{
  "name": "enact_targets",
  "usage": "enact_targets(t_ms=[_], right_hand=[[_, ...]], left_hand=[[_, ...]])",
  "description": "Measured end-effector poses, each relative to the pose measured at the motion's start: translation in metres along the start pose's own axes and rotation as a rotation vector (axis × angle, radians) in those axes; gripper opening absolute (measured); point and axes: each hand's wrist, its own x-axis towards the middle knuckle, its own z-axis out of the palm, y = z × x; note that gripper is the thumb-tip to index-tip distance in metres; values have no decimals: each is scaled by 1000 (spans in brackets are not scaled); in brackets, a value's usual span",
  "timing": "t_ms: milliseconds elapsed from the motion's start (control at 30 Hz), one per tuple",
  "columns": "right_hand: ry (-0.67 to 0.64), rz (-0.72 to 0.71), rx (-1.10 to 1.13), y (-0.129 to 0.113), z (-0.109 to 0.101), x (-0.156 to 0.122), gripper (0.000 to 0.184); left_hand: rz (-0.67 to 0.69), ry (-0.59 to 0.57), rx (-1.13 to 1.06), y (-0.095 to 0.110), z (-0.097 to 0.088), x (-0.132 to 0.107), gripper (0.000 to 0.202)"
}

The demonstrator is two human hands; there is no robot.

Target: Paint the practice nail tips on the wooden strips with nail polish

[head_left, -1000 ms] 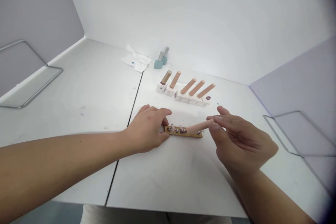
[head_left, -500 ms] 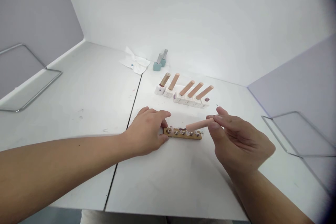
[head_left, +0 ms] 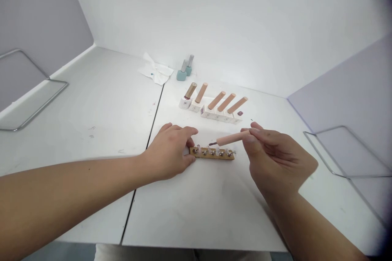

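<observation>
A small wooden strip [head_left: 212, 153] with several metal studs holding clear nail tips lies on the white table. My left hand [head_left: 170, 151] rests curled at its left end, fingers pressed on that end. My right hand [head_left: 275, 159] pinches a peach-capped polish brush [head_left: 232, 138], held nearly level, its dark tip just above the strip's middle. Behind stand a row of white polish bottles [head_left: 214, 108] with peach caps; the rightmost bottle [head_left: 240, 114] is uncapped.
Two teal bottles [head_left: 183, 71] with grey caps and a crumpled tissue [head_left: 155, 72] sit near the back wall. Bent metal wire frames [head_left: 339, 155] lie at right and left [head_left: 33, 102]. A seam [head_left: 147, 147] splits the table.
My right hand has lifted the brush slightly off the strip and levelled it. My left hand has stayed on the strip's end.
</observation>
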Motion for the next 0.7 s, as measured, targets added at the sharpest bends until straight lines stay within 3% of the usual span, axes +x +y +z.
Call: enact_targets(t_ms=[367, 533, 700], right_hand=[[1, 25, 36, 2, -5, -2, 22], [90, 46, 30, 1, -4, -2, 19], [6, 52, 48, -3, 1, 1, 22]], left_hand=[[-17, -6, -4, 1, -2, 0, 52], [-20, -5, 0, 1, -2, 1, 52], [0, 3, -6, -1, -1, 1, 51]])
